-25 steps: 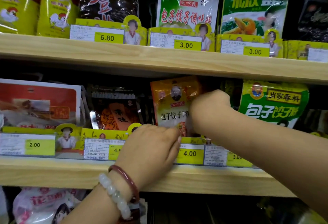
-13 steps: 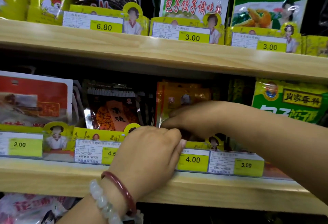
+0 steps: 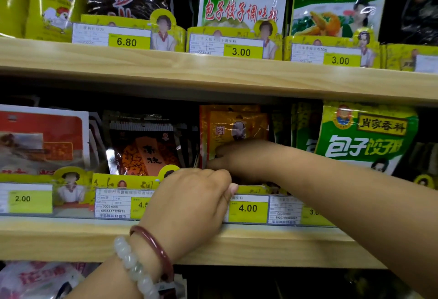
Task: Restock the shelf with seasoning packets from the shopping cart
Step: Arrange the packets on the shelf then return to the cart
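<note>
Behind the right hand (image 3: 239, 159), whose curled fingers are pressed low against it, an orange packet (image 3: 234, 128) is stood on the shelf (image 3: 284, 244); light, limp and crinkly, it seems best pinched at its edges, while the left hand (image 3: 189, 204) is curled over the price rail (image 3: 248, 208).

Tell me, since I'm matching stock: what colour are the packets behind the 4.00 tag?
Orange-yellow packets, seen in the head view, above the 4.00 tag.
</note>
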